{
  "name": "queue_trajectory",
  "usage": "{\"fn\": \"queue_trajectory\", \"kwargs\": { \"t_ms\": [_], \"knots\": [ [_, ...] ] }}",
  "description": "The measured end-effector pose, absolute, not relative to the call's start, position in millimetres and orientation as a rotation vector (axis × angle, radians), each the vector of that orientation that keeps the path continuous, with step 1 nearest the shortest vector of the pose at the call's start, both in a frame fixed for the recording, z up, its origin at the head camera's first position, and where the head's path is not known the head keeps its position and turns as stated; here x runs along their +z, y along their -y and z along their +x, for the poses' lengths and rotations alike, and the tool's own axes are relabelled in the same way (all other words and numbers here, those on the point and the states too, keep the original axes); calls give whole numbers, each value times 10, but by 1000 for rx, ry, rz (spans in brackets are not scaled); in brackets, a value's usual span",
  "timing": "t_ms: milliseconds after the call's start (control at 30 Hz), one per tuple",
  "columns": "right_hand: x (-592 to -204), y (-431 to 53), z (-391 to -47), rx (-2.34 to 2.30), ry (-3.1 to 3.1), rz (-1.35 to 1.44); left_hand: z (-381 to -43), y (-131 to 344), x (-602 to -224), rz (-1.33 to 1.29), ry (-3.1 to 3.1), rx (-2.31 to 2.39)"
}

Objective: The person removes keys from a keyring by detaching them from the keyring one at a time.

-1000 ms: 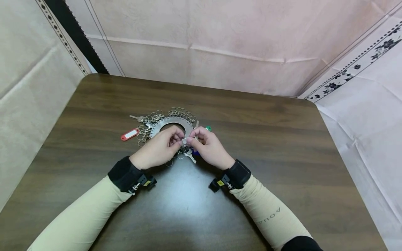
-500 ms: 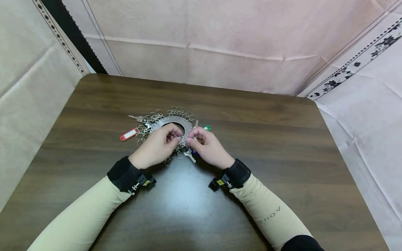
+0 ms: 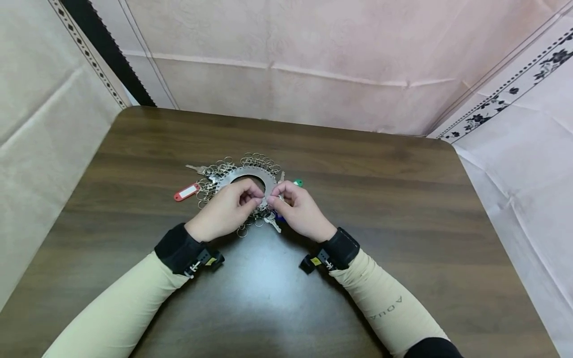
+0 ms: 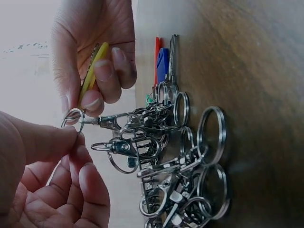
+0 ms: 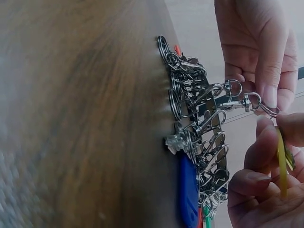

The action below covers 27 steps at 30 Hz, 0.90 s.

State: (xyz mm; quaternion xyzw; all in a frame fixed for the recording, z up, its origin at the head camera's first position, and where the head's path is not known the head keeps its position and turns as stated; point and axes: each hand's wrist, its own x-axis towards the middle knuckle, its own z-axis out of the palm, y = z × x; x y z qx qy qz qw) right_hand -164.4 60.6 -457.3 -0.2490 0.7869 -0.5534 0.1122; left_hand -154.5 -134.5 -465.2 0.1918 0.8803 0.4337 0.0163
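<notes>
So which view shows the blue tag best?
Right wrist: the blue tag looks largest there, its side mostly unblocked. Left wrist shows a smaller part, beside a key; head shows only a sliver beside the right hand.

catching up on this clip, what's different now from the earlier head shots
Very little: the thumb of the left hand seems to have moved slightly nearer its fingers. Nothing is visibly picked up or let go. Unmoved, apart from a slight shift of the whole view: the right hand, the metal ring plate, the red tag and the lower silver key.
</notes>
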Motion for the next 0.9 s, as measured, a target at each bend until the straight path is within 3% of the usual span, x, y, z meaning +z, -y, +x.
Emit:
{"fn": "queue_trajectory", "kwargs": {
  "t_ms": [600,900],
  "knots": [
    [-4551,-624,-1668,-1647,-2323,-709,-1539,1319,-4633,575,-2674,1282],
    [-4894,-666,-1799,-1660,-2309,-698,-1524,1318,-4660,577,-2718,1321]
  ]
}}
